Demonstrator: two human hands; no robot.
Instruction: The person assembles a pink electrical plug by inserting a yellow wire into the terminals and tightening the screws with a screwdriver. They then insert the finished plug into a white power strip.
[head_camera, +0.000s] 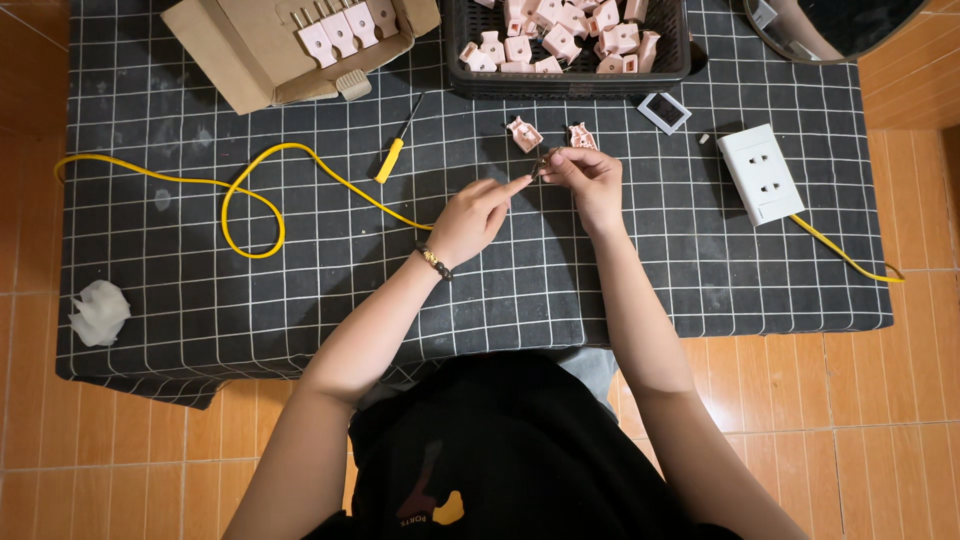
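Gridded black cloth (300, 300); cable (250, 190); screwdriver (392, 158)

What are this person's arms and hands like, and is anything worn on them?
Both arms are bare, with no sleeves in view. The left hand has a dark beaded bracelet with gold-coloured beads at the wrist. The right hand shows no ring, watch or glove.

Bare grid cloth (620, 290) lay open near the body. Yellow cable (250, 190) looped across left side; screwdriver (392, 157) beside it. Far edge crowded: cardboard box (240, 60), black basket (570, 78). White socket block (760, 173) blocked right.
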